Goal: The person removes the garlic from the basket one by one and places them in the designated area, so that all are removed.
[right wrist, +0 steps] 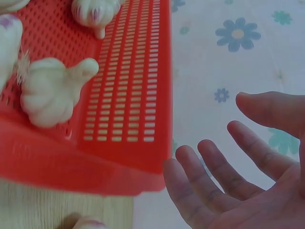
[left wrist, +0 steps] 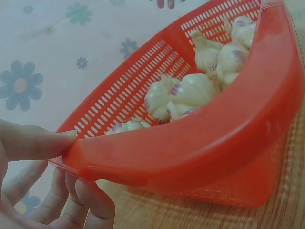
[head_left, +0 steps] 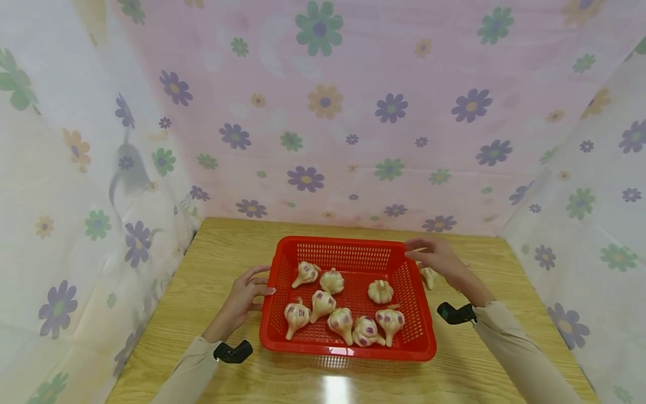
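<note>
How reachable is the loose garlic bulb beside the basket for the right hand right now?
Probably yes: the right hand looks empty, and the garlic bulb lies close by on the table. The basket bounds one side; nothing visible seems to block the other.

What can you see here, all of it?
Basket: one, red, on the table
Garlic bulbs: eight, off-white, mostly purple-marked, in the basket
Lone bulb: one, off-white, on the table, right of the basket
Table: one, light wood, under the basket
Flowered cloth: count unclear, pinkish-white, behind and beside the table
Wrist devices: two, black, one each wrist
Sleeves: two, beige, lower left and right
Left hand: one, bare, gripping the basket's left rim
Right hand: one, bare, at its far right corner
</note>
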The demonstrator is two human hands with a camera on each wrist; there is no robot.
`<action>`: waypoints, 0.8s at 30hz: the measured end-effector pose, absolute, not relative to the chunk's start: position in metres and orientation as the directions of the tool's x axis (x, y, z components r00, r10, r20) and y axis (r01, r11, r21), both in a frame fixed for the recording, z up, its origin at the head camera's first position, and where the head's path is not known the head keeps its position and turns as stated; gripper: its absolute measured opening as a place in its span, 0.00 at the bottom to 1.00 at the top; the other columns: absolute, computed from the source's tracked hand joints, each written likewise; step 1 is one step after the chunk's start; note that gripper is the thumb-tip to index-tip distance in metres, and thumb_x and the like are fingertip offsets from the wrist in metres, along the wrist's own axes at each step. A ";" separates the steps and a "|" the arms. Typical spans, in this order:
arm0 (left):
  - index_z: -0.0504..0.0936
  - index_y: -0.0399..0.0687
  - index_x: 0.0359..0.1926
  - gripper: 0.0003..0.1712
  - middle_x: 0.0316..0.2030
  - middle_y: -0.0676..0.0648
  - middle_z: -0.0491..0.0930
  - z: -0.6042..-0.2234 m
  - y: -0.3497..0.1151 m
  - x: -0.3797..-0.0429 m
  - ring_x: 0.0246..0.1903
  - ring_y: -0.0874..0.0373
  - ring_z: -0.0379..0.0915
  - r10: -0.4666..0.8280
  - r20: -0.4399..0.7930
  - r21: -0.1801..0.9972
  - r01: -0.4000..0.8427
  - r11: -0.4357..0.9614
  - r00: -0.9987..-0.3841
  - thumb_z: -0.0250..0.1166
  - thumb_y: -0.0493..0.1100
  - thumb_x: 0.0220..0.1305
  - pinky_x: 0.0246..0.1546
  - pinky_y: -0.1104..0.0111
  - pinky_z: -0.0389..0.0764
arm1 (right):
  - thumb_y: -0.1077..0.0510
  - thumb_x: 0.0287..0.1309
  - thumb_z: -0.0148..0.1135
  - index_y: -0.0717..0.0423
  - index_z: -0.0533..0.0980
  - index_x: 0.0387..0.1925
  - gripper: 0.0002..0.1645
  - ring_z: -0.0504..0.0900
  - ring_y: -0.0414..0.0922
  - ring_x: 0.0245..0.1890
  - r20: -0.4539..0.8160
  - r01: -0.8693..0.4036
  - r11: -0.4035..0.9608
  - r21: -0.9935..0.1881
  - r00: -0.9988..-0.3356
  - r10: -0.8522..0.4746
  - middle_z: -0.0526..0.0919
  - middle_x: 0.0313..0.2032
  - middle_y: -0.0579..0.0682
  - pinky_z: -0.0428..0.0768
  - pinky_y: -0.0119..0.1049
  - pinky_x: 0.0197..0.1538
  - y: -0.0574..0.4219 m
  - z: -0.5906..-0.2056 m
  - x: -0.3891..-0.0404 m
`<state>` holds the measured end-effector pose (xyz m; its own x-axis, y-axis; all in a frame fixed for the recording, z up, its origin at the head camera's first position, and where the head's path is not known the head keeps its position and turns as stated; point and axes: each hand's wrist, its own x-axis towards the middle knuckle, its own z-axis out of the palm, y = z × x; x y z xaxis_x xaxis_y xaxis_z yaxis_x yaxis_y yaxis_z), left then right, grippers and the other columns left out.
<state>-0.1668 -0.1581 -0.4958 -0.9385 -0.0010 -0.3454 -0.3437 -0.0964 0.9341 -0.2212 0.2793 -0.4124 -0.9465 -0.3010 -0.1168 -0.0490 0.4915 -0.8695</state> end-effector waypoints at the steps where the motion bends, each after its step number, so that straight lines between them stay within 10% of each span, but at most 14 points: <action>1: 0.72 0.51 0.60 0.34 0.43 0.41 0.76 -0.496 -0.158 -0.167 0.34 0.50 0.79 -0.001 -0.345 0.935 -0.343 -0.094 -0.939 0.66 0.31 0.51 0.27 0.56 0.82 | 0.52 0.63 0.59 0.67 0.68 0.59 0.29 0.74 0.64 0.51 -0.118 -0.049 0.492 -0.869 -0.946 -0.303 0.72 0.55 0.68 0.79 0.50 0.46 0.276 -0.412 -0.221; 24: 0.70 0.51 0.61 0.33 0.46 0.39 0.76 -0.496 -0.158 -0.167 0.36 0.51 0.78 0.016 -0.339 0.937 -0.339 -0.088 -0.941 0.65 0.32 0.53 0.30 0.54 0.82 | 0.57 0.62 0.60 0.63 0.72 0.54 0.22 0.79 0.50 0.42 -0.175 -0.035 0.424 -0.905 -0.878 -0.446 0.75 0.50 0.63 0.79 0.54 0.42 0.204 -0.431 -0.225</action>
<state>-0.1669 -0.1581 -0.4959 -0.9407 0.0160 -0.3389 -0.3390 -0.0883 0.9366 -0.2249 0.2037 -0.4312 -0.8778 -0.4459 -0.1751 -0.0348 0.4239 -0.9050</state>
